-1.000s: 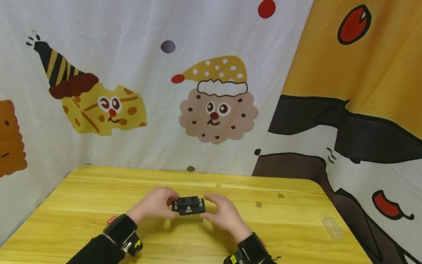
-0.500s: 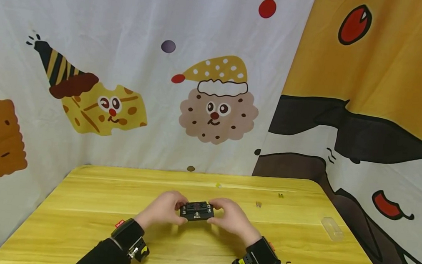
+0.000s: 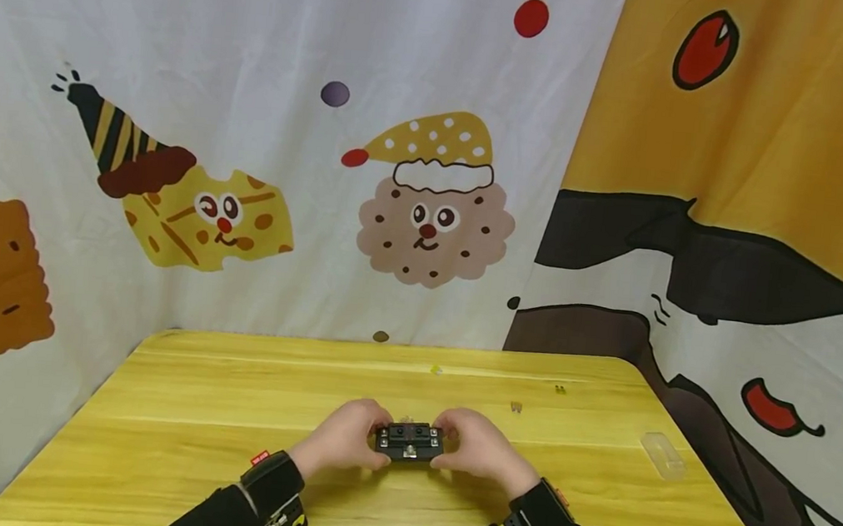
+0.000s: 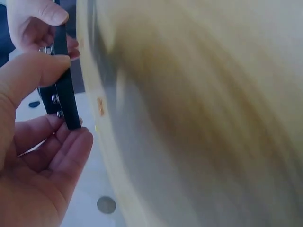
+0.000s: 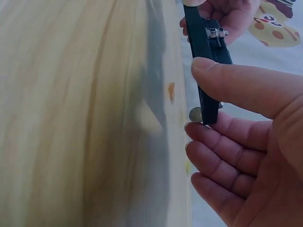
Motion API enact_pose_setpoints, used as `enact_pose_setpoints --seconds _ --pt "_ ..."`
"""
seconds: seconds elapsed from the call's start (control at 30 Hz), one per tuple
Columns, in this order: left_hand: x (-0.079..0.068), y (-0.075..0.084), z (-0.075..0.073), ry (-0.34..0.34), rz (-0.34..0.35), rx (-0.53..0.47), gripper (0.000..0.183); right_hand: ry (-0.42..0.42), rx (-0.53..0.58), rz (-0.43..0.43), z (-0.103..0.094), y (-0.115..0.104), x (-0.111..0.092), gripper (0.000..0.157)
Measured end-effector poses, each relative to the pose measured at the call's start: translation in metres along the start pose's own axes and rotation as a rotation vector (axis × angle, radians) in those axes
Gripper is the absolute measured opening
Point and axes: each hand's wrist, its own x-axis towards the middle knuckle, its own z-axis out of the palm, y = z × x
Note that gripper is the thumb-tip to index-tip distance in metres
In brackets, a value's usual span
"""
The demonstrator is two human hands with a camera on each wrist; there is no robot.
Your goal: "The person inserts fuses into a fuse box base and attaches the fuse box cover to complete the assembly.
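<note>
black block (image 3: pixel 409 442) pinched at opposite ends by left grip (image 3: pixel 348 435) and right grip (image 3: pixel 482 447); if either pinch is loosened, could be tipped and dropped onto tabletop (image 3: pixel 190 410) below grips.

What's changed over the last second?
The black block moved right and down in the head view, with the left hand and right hand both holding it now; the right hand's earlier grip is unclear. The clear plastic piece and small brown piece stayed put.

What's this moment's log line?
left hand: grips black block | right hand: grips its other end | clear plastic piece: on table
</note>
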Motion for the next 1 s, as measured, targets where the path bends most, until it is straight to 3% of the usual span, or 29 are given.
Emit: enact_pose_setpoints --seconds 0.37,1.0 --pt "0.0 0.007 0.012 -0.015 -0.061 0.028 0.043 -0.055 -0.012 0.031 0.001 0.003 -0.006 0.041" --pt "0.0 0.013 0.018 -0.094 -0.052 0.044 0.043 -0.115 -0.013 -0.002 0.002 0.009 -0.012 0.043"
